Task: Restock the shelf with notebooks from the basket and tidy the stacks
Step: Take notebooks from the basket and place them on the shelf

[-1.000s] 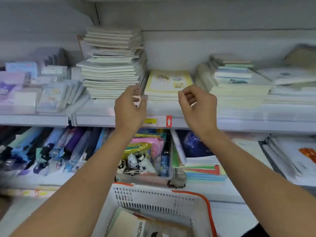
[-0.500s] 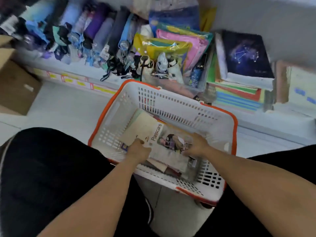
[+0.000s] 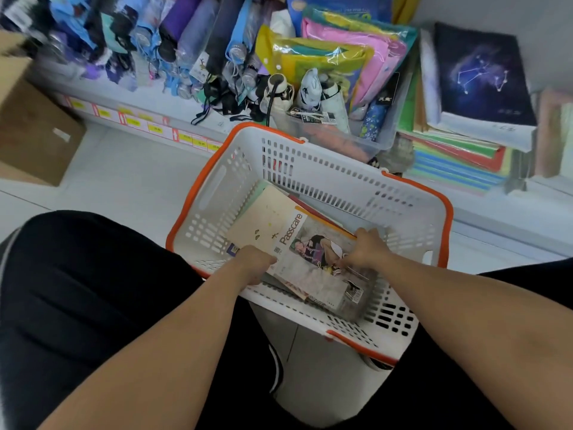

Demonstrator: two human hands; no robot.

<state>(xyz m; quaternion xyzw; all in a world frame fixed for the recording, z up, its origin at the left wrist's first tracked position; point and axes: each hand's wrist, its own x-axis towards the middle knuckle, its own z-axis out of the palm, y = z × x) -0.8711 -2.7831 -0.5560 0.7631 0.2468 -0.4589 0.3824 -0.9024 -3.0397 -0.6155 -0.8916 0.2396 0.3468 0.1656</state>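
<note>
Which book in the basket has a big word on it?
The one reading Passcare, held by both hands; the cream notebook beside it has only tiny marks.

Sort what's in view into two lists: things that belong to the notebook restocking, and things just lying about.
Belongs to the job:
basket
Passcare notebook
cream notebook
left hand
right hand

Just lying about:
cardboard box
folded umbrellas
clear bin
constellation notebook

My forearms are bare from elbow to wrist, with no sleeves, watch or rings showing on my hands. I wear black shorts (image 3: 77, 305), and a thin white stripe (image 3: 277, 367) curves along one leg's hem.
</note>
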